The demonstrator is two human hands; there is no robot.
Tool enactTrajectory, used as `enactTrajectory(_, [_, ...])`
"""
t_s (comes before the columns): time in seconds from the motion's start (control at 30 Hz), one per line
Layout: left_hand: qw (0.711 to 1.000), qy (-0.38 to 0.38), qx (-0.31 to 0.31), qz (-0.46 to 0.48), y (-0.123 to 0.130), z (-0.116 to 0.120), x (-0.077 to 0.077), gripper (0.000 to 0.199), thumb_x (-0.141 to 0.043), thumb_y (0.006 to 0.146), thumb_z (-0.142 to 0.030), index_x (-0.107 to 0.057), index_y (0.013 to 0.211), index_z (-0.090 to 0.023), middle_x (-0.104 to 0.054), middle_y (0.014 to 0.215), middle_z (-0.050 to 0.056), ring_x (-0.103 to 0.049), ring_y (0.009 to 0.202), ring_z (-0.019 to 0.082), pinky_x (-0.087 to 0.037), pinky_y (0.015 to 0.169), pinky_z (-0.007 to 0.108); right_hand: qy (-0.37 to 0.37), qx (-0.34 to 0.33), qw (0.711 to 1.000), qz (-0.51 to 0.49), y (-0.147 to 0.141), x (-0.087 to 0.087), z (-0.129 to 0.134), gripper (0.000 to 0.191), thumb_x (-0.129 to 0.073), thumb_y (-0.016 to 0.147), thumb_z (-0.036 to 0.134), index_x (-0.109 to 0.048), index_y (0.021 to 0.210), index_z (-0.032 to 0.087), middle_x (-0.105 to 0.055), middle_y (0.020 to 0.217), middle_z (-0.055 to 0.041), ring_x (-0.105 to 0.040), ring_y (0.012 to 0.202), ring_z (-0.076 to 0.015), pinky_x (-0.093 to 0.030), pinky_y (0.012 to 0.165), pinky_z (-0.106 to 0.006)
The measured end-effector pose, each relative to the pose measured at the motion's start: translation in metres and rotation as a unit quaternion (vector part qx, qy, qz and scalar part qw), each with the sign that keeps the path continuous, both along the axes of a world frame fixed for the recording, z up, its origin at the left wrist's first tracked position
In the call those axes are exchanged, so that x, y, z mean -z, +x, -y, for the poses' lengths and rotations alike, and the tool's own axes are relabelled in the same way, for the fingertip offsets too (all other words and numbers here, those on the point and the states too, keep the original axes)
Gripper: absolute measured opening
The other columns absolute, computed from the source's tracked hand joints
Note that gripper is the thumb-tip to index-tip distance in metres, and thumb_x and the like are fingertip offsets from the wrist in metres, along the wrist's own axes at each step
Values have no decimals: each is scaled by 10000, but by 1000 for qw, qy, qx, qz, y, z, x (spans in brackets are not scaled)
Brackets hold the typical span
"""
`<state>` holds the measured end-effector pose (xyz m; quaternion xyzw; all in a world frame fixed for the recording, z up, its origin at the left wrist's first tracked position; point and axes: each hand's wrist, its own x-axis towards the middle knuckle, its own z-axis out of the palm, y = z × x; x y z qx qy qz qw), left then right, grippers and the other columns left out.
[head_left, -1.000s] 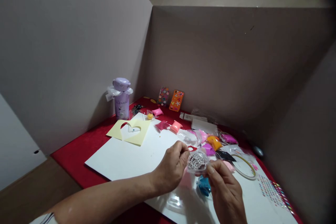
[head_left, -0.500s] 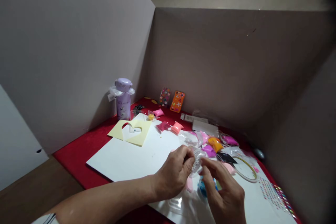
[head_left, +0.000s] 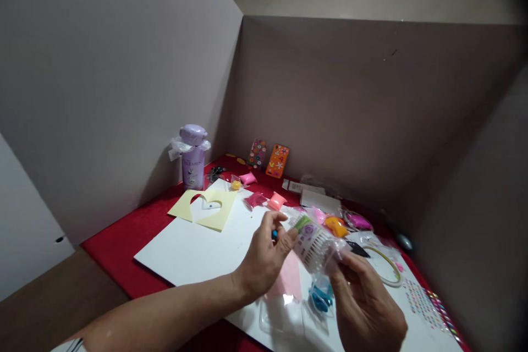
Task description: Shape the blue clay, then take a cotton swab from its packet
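My left hand (head_left: 266, 258) is curled at the left edge of a clear packet (head_left: 311, 243) with white bead-like rows and a green and purple label. A small blue piece (head_left: 274, 235) shows between its fingers. On the packet's right end, my right hand (head_left: 363, 297) is closed. Beneath the hands lie a pink sheet (head_left: 289, 280), a clear plastic case (head_left: 278, 316) and a bag of blue clay (head_left: 320, 296), all on a white board (head_left: 198, 256).
A yellow sheet with a heart cutout (head_left: 218, 223) lies left. Behind stand a purple bottle (head_left: 193, 162) and decorated phone cases (head_left: 278, 160). Clay packs (head_left: 336, 226), a ring of tape (head_left: 398, 280) and gem stickers (head_left: 424, 302) lie right.
The packet has turned so its printed label shows and is spread between my hands. My right hand has moved right, and the pink sheet and blue clay are more exposed.
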<state>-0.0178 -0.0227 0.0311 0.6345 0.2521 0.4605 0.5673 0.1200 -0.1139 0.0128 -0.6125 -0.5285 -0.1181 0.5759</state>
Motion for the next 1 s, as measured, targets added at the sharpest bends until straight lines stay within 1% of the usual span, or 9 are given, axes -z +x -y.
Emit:
enactTrajectory(0.03, [998, -62, 13, 3, 1, -3, 2, 442, -532, 803, -522, -401, 1052, -182, -429, 756, -32, -390, 523, 64, -337, 482, 211, 8, 12, 1000, -28, -1, 0, 1, 207, -602, 805, 305, -620, 964, 174, -649, 919, -79, -624, 788, -203, -491, 785, -336])
enactTrajectory(0.1, [978, -174, 114, 25, 4, -9, 6, 497, -551, 757, -582, -433, 989, -159, -417, 718, -37, -358, 486, 55, -320, 439, 207, 19, 19, 996, -80, -3, 0, 2, 236, -623, 788, 332, -630, 954, 166, -651, 908, -88, -622, 808, -218, -488, 804, -354])
enactTrajectory(0.2, [942, -257, 210, 58, 6, -14, 10, 476, -574, 739, -585, -475, 881, -140, -424, 673, -34, -345, 488, 51, -295, 437, 194, 27, 27, 991, -129, -7, -2, 4, 237, -641, 768, 357, -640, 908, 165, -648, 869, -91, -609, 851, -239, -471, 854, -389])
enactTrajectory(0.3, [951, -242, 180, 66, 5, -15, 9, 481, -660, 676, -561, -503, 807, -125, -476, 663, -17, -361, 489, 43, -261, 449, 189, 31, 28, 988, -150, -9, -3, 5, 210, -652, 757, 348, -638, 871, 172, -647, 846, -84, -615, 833, -235, -478, 851, -382])
enactTrajectory(0.4, [948, -214, 231, 51, 3, -14, 4, 513, -719, 601, -556, -558, 768, -99, -533, 673, 19, -438, 527, 68, -278, 463, 196, -4, -31, 990, -139, -6, -1, 5, 188, -624, 784, 322, -639, 907, 181, -662, 884, -74, -640, 774, -203, -525, 731, -295])
enactTrajectory(0.5, [939, -221, 261, 45, 1, -12, -1, 459, -746, 608, -475, -596, 813, -93, -533, 653, 10, -440, 505, 67, -243, 436, 192, -31, -84, 994, -63, 0, -1, 4, 155, -580, 810, 289, -645, 915, 196, -666, 890, -57, -643, 790, -189, -523, 685, -249])
enactTrajectory(0.73, [948, -241, 203, 51, 5, -11, 1, 415, -743, 614, -464, -578, 727, -100, -491, 556, -24, -375, 434, 45, -191, 417, 195, -23, -91, 989, 117, 12, -2, 4, 143, -566, 788, 204, -651, 903, 216, -691, 854, -60, -657, 790, -219, -515, 731, -315])
enactTrajectory(0.87, [946, -248, 205, 39, 5, -11, 2, 428, -734, 622, -472, -592, 757, -92, -515, 579, -8, -401, 446, 53, -205, 420, 193, -30, -93, 988, 122, 10, -3, 7, 108, -552, 804, 203, -621, 886, 214, -677, 809, -44, -643, 688, -181, -505, 648, -273])
enactTrajectory(1.0, [944, -244, 218, 35, 4, -11, 1, 410, -729, 635, -458, -591, 756, -91, -508, 582, -9, -403, 452, 53, -210, 418, 191, -65, -103, 991, 54, 4, -7, 8, 109, -544, 826, 283, -613, 861, 206, -599, 669, -12, -549, 524, -129, -450, 519, -230])
